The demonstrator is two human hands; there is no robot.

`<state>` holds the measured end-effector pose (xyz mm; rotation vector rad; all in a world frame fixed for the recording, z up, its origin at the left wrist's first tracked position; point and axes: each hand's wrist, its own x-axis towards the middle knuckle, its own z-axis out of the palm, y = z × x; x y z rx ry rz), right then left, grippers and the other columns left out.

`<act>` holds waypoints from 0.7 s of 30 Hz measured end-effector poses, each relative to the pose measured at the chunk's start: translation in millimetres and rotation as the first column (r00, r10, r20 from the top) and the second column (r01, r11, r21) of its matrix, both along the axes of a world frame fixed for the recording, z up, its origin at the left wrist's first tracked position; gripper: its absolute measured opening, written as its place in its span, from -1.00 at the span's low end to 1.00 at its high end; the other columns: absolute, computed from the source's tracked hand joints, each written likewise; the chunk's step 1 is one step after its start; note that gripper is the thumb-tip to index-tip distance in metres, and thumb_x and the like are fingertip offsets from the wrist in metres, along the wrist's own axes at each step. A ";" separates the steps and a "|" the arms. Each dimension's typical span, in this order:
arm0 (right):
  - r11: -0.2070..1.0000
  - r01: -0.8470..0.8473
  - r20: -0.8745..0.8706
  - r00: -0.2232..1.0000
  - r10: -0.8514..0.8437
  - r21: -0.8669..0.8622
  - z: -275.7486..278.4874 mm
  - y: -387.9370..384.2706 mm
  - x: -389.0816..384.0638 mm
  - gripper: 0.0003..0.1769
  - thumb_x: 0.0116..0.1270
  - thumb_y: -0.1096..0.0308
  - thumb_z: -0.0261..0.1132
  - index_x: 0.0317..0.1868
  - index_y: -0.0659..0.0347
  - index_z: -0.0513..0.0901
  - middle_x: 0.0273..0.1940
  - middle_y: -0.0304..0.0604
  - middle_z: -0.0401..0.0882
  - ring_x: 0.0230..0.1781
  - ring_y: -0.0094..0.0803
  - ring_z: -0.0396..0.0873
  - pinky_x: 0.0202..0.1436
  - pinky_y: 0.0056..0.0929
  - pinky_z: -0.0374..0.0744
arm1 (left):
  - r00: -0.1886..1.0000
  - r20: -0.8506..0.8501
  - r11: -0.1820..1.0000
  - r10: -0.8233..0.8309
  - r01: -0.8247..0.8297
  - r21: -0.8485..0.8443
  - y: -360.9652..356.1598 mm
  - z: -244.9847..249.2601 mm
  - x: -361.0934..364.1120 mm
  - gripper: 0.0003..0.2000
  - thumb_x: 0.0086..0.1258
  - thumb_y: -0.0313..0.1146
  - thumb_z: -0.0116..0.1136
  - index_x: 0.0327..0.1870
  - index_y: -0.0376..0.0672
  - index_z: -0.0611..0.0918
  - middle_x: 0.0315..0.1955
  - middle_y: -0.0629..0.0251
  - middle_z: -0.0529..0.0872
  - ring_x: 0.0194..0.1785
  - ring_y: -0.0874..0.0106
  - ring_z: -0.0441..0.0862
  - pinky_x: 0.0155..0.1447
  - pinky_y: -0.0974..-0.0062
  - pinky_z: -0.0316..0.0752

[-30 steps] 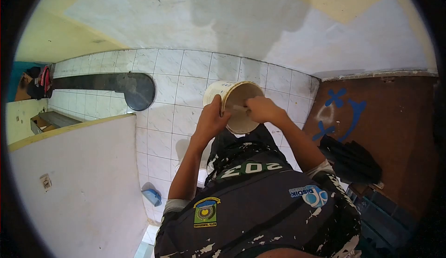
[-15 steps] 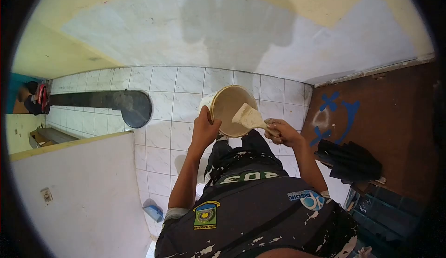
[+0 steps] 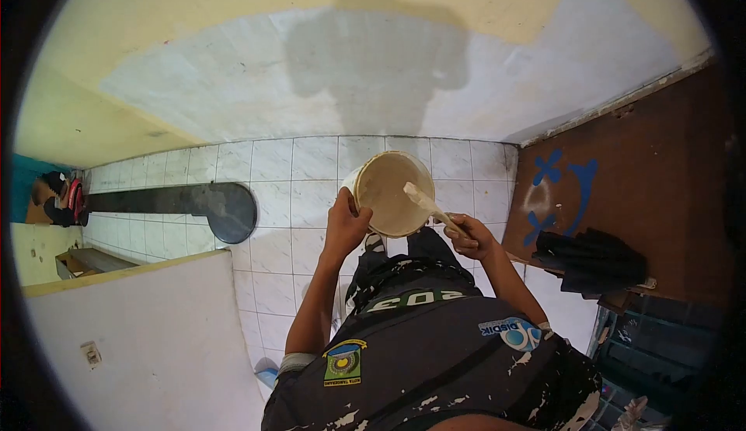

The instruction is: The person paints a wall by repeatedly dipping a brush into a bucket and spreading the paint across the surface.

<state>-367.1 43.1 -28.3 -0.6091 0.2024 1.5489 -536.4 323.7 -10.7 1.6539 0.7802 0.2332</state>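
My left hand (image 3: 347, 220) is closed on the near-left rim of a white paint bucket (image 3: 378, 173), thumb over the edge, and the bucket tilts so its mouth faces me. Pale, off-white residue coats the inside. In my right hand (image 3: 472, 237) is the handle of a paintbrush (image 3: 429, 203), fingers wrapped round it. The brush is turned nearly edge-on, its paint-covered bristles over the bucket's mouth and its handle crossing the right rim.
Ahead rises a wall (image 3: 233, 66), partly white and partly yellow. A long black board-like object (image 3: 155, 199) with a rounded end lies left on the white tiles (image 3: 268, 245). Dark cloth (image 3: 590, 262) hangs by the brown door (image 3: 637, 167). A low partition (image 3: 155, 330) stands left.
The paintbrush has turned from showing its broad face to nearly edge-on over the bucket. The view has shifted, so the bucket and floor sit slightly lower. Both grips stay the same.
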 end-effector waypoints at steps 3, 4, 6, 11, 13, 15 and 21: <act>0.987 0.047 -0.081 0.996 -0.035 0.154 -4.7 -0.6 -3.7 -0.68 0.64 0.21 -0.04 -0.07 0.33 0.46 -0.50 -0.18 0.57 -0.91 -0.72 0.20 -0.90 -0.70 0.20 | 1.000 -0.006 0.998 0.013 -0.014 -0.062 -2.8 13.1 3.7 -0.78 0.24 -0.48 0.23 -0.27 -0.32 0.41 -0.55 0.22 0.52 -0.52 0.45 0.56 -0.47 0.37 0.58; 0.988 0.076 -0.110 0.992 -0.061 0.135 -0.6 0.5 -5.2 -0.67 0.65 0.21 -0.05 -0.07 0.36 0.45 -0.51 -0.18 0.57 -0.91 -0.72 0.21 -0.90 -0.70 0.20 | 0.999 -0.026 0.999 -0.025 0.024 -0.045 -1.2 11.1 2.8 -0.79 0.28 -0.50 0.20 -0.29 -0.29 0.37 -0.50 0.26 0.49 -0.49 0.46 0.60 -0.47 0.39 0.67; 0.986 0.111 -0.132 0.987 -0.095 0.123 4.0 3.7 -6.3 -0.65 0.65 0.21 -0.06 -0.06 0.39 0.45 -0.51 -0.18 0.56 -0.92 -0.71 0.23 -0.90 -0.69 0.21 | 0.997 -0.040 0.997 -0.071 0.070 -0.021 0.3 11.5 3.2 -0.79 0.31 -0.53 0.17 -0.31 -0.26 0.33 -0.46 0.29 0.45 -0.45 0.46 0.64 -0.47 0.40 0.76; 0.969 0.101 -0.189 0.980 -0.058 0.226 14.6 13.2 -3.7 -0.62 0.65 0.19 -0.10 -0.04 0.39 0.45 -0.49 -0.16 0.57 -0.92 -0.68 0.26 -0.89 -0.66 0.24 | 0.999 -0.017 0.994 -0.033 0.031 -0.106 -0.2 21.9 4.5 -0.79 0.29 -0.52 0.19 -0.31 -0.27 0.34 -0.46 0.30 0.45 -0.43 0.48 0.61 -0.47 0.40 0.74; 0.966 0.110 -0.197 0.978 -0.064 0.233 11.8 15.7 -3.1 -0.62 0.65 0.18 -0.09 -0.02 0.38 0.45 -0.47 -0.16 0.57 -0.92 -0.68 0.26 -0.88 -0.66 0.25 | 0.999 -0.008 0.999 -0.042 0.042 -0.006 3.5 14.4 3.4 -0.79 0.27 -0.49 0.20 -0.30 -0.30 0.37 -0.49 0.25 0.49 -0.48 0.45 0.58 -0.47 0.37 0.67; 0.960 0.142 -0.193 0.977 -0.095 0.243 1.0 13.7 -1.8 -0.61 0.65 0.16 -0.08 0.00 0.38 0.45 -0.45 -0.16 0.58 -0.92 -0.67 0.27 -0.87 -0.66 0.26 | 0.997 0.014 0.992 -0.078 0.076 0.097 6.1 6.1 4.3 -0.78 0.25 -0.45 0.22 -0.30 -0.33 0.40 -0.53 0.20 0.52 -0.52 0.43 0.55 -0.47 0.35 0.61; 0.972 0.105 -0.018 0.994 -0.103 0.211 27.0 19.2 1.7 -0.60 0.62 0.12 -0.01 0.13 0.33 0.44 -0.48 -0.31 0.49 -0.90 -0.71 0.17 -0.86 -0.68 0.21 | 0.995 0.013 0.990 -0.096 0.094 0.103 5.5 23.2 15.2 -0.78 0.26 -0.47 0.20 -0.33 -0.32 0.37 -0.53 0.21 0.50 -0.50 0.45 0.55 -0.48 0.34 0.63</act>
